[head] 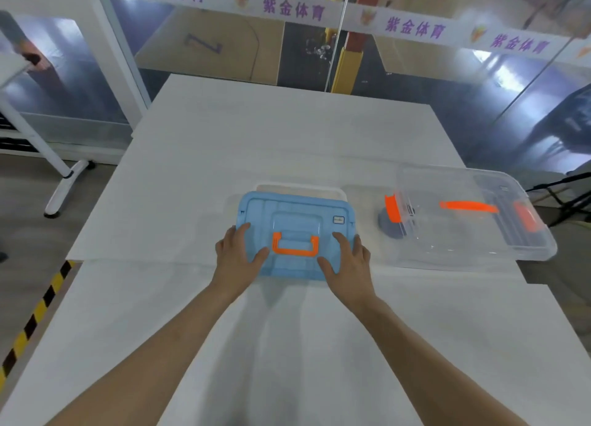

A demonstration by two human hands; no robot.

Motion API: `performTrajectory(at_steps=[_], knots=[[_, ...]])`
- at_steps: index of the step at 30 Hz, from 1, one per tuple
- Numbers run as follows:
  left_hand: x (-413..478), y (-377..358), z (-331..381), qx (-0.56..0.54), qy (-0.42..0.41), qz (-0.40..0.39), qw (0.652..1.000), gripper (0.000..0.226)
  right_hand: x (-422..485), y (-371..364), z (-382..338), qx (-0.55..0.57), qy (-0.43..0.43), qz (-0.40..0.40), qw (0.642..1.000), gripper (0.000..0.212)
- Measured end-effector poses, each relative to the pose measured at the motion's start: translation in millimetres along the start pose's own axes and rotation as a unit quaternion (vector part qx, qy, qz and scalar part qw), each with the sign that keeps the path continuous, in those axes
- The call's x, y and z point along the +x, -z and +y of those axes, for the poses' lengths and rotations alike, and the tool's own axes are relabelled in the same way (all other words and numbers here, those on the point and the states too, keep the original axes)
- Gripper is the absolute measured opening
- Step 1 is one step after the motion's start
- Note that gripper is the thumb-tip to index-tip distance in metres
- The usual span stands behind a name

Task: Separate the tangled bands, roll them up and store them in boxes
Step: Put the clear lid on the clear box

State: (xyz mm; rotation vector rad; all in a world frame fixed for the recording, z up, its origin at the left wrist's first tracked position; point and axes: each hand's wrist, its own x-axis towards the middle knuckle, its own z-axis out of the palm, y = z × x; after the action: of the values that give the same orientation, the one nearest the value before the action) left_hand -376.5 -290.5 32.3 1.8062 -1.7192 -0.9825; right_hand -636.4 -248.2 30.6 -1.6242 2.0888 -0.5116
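A blue box lid with an orange handle sits over a white box whose far rim shows behind it, at the middle of the table. My left hand grips the lid's near left edge, thumb on top. My right hand grips its near right edge the same way. To the right stands a clear box with orange latches and an orange handle. A dark rolled shape shows through its left end. No loose bands are in sight.
The white table runs forward to a glass wall with a lettered banner. A yellow and black floor stripe lies left of the table. A white stand leg rests on the floor at the left.
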Motion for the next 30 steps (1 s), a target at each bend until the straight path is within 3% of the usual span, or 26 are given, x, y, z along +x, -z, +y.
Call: performTrajectory(at_steps=[2,5,9,14,17,23,30], knots=[[33,8,10,0.021,0.004,-0.013,1.000,0.094,27,8,-7,-0.007,-0.002,0.001,1.000,0.068],[78,12,16,0.046,0.017,-0.025,0.998,0.080,63,15,-15,-0.020,-0.002,-0.014,1.000,0.066],[111,10,11,0.060,0.039,-0.065,0.995,0.090,97,16,-19,-0.027,-0.017,-0.046,0.998,0.063],[112,-2,10,0.088,0.041,-0.114,0.989,0.088,108,12,-5,-0.042,-0.024,-0.089,0.995,0.066],[106,-12,3,0.119,0.016,-0.113,0.986,0.087,106,9,3,-0.058,0.000,-0.096,0.994,0.066],[105,-19,4,0.135,0.015,-0.109,0.985,0.105,108,9,15,-0.102,0.010,-0.108,0.989,0.063],[102,-22,8,0.202,0.017,-0.093,0.975,0.102,104,5,20,-0.172,0.013,-0.122,0.977,0.069]])
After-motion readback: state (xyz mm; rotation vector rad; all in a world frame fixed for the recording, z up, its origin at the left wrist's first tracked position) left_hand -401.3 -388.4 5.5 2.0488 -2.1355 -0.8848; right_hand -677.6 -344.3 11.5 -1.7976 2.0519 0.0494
